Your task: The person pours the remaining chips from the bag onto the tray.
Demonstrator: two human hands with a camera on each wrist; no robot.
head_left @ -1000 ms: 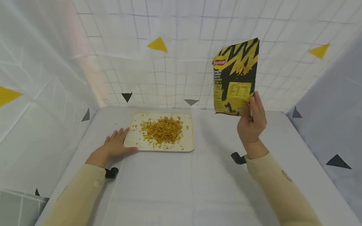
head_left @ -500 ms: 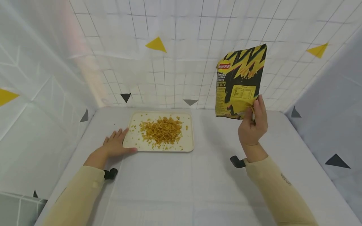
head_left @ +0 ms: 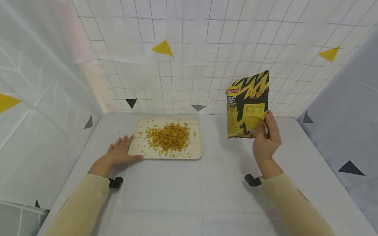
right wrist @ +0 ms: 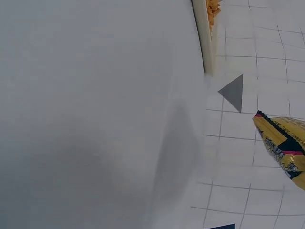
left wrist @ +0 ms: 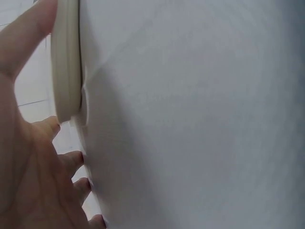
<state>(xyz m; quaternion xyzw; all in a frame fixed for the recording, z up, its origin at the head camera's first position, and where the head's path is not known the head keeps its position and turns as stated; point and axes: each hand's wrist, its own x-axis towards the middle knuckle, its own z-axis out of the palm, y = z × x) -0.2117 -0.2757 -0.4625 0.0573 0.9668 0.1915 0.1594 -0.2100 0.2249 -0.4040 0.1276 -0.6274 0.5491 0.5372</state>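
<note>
A cream rectangular tray (head_left: 138, 149) lies on the white table, bearing a heap of crushed orange-yellow chips (head_left: 169, 136) with crumbs scattered round it. My left hand (head_left: 119, 154) rests at the tray's left front corner, fingers spread straight and thumb along the front rim; the left wrist view shows the thumb at the tray's edge (left wrist: 66, 62). To the right, my right hand (head_left: 267, 144) pinches a black and yellow chip bag (head_left: 248, 105) by its lower right corner, holding it upright above the table. In the right wrist view only part of the bag (right wrist: 286, 148) shows.
White sheeting with a grid and coloured triangles forms the back wall (head_left: 189, 72); more sheeting hangs at the left and right sides. A black wrist mount (head_left: 252, 180) sticks out from the right sleeve, and another (head_left: 116, 182) from the left.
My right hand has lowered the chip bag towards the table, after a slight shift right. The left hand stays at the tray's corner, and the tray with its chips has not moved.
</note>
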